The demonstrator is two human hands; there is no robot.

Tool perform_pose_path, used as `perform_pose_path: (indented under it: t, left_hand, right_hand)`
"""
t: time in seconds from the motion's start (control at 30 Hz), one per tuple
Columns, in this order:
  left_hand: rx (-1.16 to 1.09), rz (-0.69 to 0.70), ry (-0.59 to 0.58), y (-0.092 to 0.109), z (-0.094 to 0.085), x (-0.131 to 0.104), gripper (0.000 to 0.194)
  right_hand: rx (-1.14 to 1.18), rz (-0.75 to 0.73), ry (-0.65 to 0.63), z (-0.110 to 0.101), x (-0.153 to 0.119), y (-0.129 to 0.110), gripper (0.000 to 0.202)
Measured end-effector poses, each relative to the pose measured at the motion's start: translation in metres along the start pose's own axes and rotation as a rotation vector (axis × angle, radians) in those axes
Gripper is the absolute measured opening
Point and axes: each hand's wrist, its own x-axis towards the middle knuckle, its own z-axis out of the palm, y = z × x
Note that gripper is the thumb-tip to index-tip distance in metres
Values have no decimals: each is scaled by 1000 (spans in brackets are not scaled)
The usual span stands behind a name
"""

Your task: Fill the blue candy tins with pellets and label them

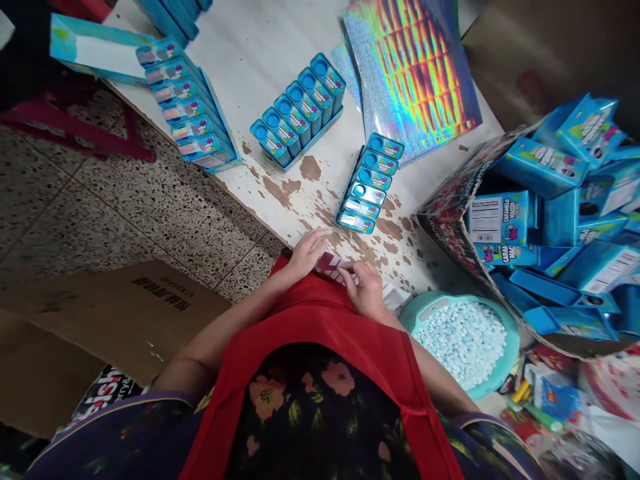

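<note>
My left hand (309, 254) rests at the table's front edge, fingers stretched out over the left end of a dark red sheet with pale labels (333, 269). At the sheet's right part is my right hand (364, 287), its thumb and fingers pinched together at the labels. Just beyond my hands stands a tray of small blue tins (371, 180); the nearest tins show shiny strips on their tops. Farther back is a second blue tray of tins (299, 110), and a third row of tins (187, 107) stands at the left edge.
A large carton (443, 220) full of blue boxes (543, 167) is on the right. In front of it sits a turquoise basin (425, 307) of pale candies (463, 340). Shiny holographic sheets (415, 73) lie at the back. Brown cardboard (115, 313) is at lower left.
</note>
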Motion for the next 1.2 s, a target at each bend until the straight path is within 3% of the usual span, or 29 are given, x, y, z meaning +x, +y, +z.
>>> perform_pose_path:
  t: [0.07, 0.13, 0.2, 0.3, 0.4, 0.6, 0.77, 0.97, 1.07, 1.13, 1.2]
  left_hand:
    - [-132, 38, -180, 15, -7, -9, 41]
    - [-138, -26, -296, 28, -13, -12, 33]
    - [-82, -88, -238, 39, -20, -8, 25]
    - [-30, -46, -163, 53, -32, 10, 27]
    - [107, 58, -178, 65, -44, 41, 35]
    - [490, 178, -81, 86, -55, 107, 32]
    - [561, 151, -67, 73, -37, 132, 29]
    - [580, -62, 88, 47, -16, 121, 24]
    - [446, 63, 181, 46, -6, 112, 40]
    - [382, 147, 133, 48, -1, 107, 51]
    - [393, 108, 19, 46, -2, 101, 59]
  right_hand:
    - [87, 37, 36, -12, 8, -8, 20]
    - [121, 76, 78, -23, 17, -14, 19]
    - [146, 135, 125, -30, 28, -16, 18]
    - [258, 238, 189, -31, 47, -13, 17]
    - [317, 298, 311, -26, 72, -5, 18]
    - [132, 318, 515, -18, 125, 15, 18]
    - [82, 363, 515, -9, 146, 35, 10]
    - [236, 491, 618, -4, 145, 55, 36]
    - [268, 482, 566, 0, 146, 55, 47]
    - [247, 476, 557, 1, 149, 54, 49]
    - [255, 474, 530, -2, 150, 55, 42]
